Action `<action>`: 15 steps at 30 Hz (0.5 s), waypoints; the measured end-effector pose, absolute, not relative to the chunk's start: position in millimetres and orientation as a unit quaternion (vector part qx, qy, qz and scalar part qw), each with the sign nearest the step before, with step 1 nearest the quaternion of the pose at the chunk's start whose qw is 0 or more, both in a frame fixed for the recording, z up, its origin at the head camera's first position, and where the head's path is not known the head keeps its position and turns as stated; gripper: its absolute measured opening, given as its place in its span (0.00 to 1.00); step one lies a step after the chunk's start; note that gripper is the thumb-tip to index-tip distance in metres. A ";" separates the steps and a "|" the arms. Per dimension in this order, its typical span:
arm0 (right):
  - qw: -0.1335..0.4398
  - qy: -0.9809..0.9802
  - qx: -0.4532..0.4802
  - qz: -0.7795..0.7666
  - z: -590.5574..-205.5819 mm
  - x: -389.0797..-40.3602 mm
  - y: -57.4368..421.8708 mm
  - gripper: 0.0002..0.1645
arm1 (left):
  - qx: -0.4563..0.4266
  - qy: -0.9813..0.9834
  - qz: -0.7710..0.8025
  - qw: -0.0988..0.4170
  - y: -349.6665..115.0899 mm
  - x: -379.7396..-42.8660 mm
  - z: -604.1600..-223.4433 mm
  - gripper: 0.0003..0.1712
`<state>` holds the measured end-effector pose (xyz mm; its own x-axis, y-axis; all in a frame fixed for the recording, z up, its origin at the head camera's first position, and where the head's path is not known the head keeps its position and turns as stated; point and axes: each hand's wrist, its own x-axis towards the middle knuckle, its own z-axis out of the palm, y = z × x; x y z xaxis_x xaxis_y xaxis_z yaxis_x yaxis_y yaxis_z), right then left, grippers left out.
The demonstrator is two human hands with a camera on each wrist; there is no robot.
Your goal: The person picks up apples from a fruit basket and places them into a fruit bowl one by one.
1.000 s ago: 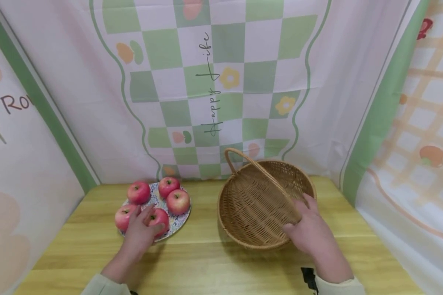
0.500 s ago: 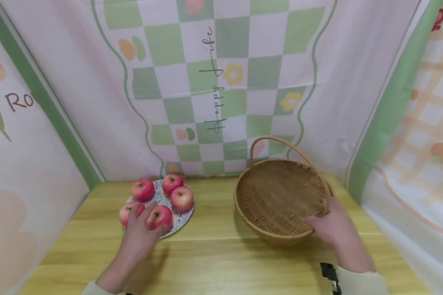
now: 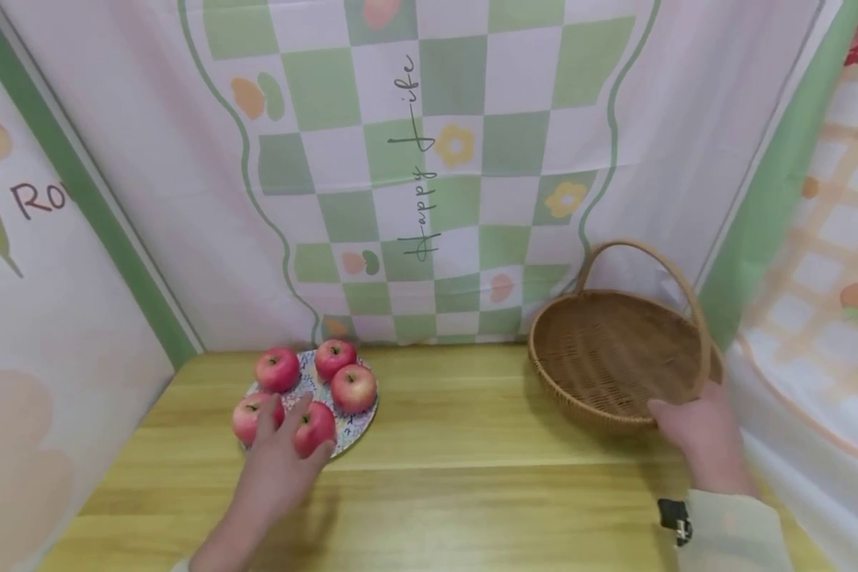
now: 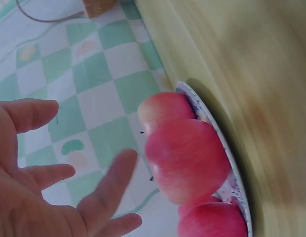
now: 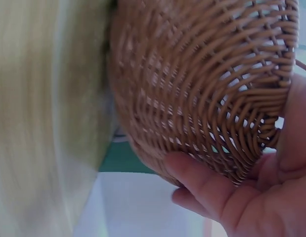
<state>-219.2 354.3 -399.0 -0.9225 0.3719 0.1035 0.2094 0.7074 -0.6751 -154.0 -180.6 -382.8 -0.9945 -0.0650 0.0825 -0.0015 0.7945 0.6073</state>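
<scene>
In the head view, a patterned plate [image 3: 357, 433] at the left bears several red apples [image 3: 353, 389]. My left hand [image 3: 277, 469] hovers over the plate's near side with fingers spread, above the nearest apple [image 3: 316, 427]. The left wrist view shows that hand [image 4: 54, 192] apart from the apples [image 4: 187, 160], holding nothing. At the right, my right hand [image 3: 704, 437] grips the near right rim of a wicker basket [image 3: 615, 357] with an arched handle. Seen from the right wrist, its fingers [image 5: 202, 185] lie against the basket's woven outer wall [image 5: 192, 89].
Both things are on a light wooden table [image 3: 429, 508]. A checked green and white cloth [image 3: 450, 199] hangs behind it. More printed cloth [image 3: 815, 381] hangs along the right, close to the basket.
My right hand has shifted the basket to the right, toward the table's far right corner. My left hand stays above the plate with little movement, and the apples keep their places.
</scene>
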 end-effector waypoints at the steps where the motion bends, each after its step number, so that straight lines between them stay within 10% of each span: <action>1: 0.130 -0.913 -0.159 0.353 -401.8 -218.5 353.3 0.44 | 0.010 -0.948 -0.312 0.054 -180.4 -152.3 -383.0 0.44; 15: 0.193 -0.904 -0.166 0.344 -421.0 -209.9 347.2 0.37 | -0.077 -0.975 -0.150 0.144 -173.8 -138.1 -392.2 0.39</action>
